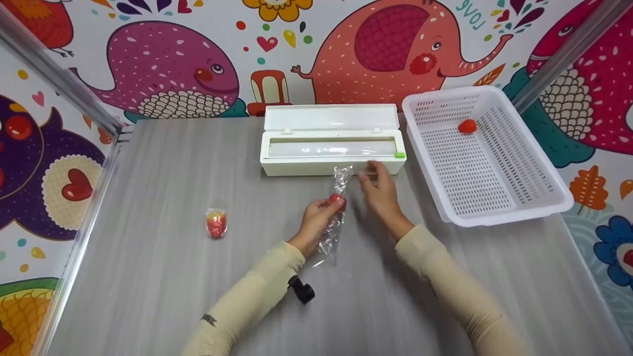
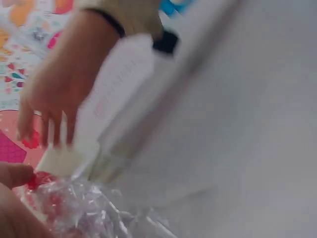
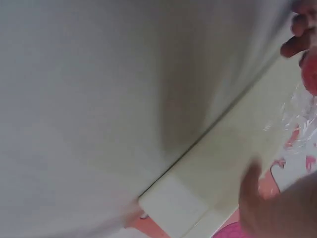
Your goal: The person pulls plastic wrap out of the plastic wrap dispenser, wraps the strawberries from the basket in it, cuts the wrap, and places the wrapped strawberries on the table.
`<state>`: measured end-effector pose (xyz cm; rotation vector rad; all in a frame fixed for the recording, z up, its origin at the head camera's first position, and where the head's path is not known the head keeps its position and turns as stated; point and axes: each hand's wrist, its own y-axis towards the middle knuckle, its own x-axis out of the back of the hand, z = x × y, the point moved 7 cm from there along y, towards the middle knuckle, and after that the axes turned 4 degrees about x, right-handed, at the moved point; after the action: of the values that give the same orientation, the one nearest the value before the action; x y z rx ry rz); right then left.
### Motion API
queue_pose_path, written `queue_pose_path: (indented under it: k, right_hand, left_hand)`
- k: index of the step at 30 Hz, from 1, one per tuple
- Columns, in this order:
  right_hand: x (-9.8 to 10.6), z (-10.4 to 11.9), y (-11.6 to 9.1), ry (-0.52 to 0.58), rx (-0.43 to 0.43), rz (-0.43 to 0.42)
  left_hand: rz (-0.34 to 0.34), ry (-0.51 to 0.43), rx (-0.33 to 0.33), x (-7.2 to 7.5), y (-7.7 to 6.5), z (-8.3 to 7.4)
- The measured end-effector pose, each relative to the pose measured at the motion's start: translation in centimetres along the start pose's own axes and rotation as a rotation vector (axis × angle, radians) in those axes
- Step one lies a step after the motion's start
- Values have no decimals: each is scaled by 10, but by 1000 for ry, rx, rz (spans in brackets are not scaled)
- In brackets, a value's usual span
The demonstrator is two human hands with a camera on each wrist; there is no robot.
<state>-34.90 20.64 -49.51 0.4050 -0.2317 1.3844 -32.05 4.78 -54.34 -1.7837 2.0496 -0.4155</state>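
Observation:
My left hand (image 1: 319, 217) grips a small round red object (image 1: 337, 201) together with crumpled clear plastic film (image 1: 330, 240), which trails out above and below the fingers. In the left wrist view the film (image 2: 99, 208) bunches beside the thumb, and a bit of red (image 2: 42, 179) shows through it. My right hand (image 1: 381, 190) holds nothing; its fingers are spread just in front of a white cling film dispenser (image 1: 301, 169). The dispenser's lid stands up at the back, with the film roll (image 1: 331, 148) visible inside and a green slider (image 1: 399, 155) at its right end.
A film-wrapped red and yellow piece (image 1: 216, 223) lies on the grey table (image 1: 158, 277) at left. On the right stands a white perforated basket (image 1: 514, 217) with one small red object (image 1: 467, 126) in it. Printed walls border the table behind and at the sides.

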Motion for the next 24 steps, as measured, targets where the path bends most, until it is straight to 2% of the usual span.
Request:
queue_pose_path:
  k: [1, 3, 4, 6, 9, 13, 16, 20, 24]
  right_hand:
    - [-4, -3, 1, 71, -84, 53]
    - [-13, -5, 0, 170, -219, 156]
    - [-15, -2, -2, 195, -262, 198]
    - [-20, 0, -3, 241, -296, 231]
    - [-22, 5, -5, 267, -285, 224]
    - [-22, 7, -3, 267, -270, 224]
    - [-16, 9, 2, 263, -275, 182]
    - [-7, 9, 7, 344, -330, 113]
    - [-6, 7, 9, 420, -377, 99]
  left_hand:
    - [21, -57, 10, -4, -4, 1]
    - [71, -102, -1, -14, -12, 2]
    - [91, -95, -17, -18, -16, 1]
    - [121, -66, -57, -24, -22, 0]
    - [122, -26, -95, -28, -26, 0]
    - [109, -12, -100, -26, -28, 4]
    - [120, 5, -90, -26, -30, 6]
    - [134, 35, -80, -26, -32, 5]
    - [136, 62, -95, -23, -32, 2]
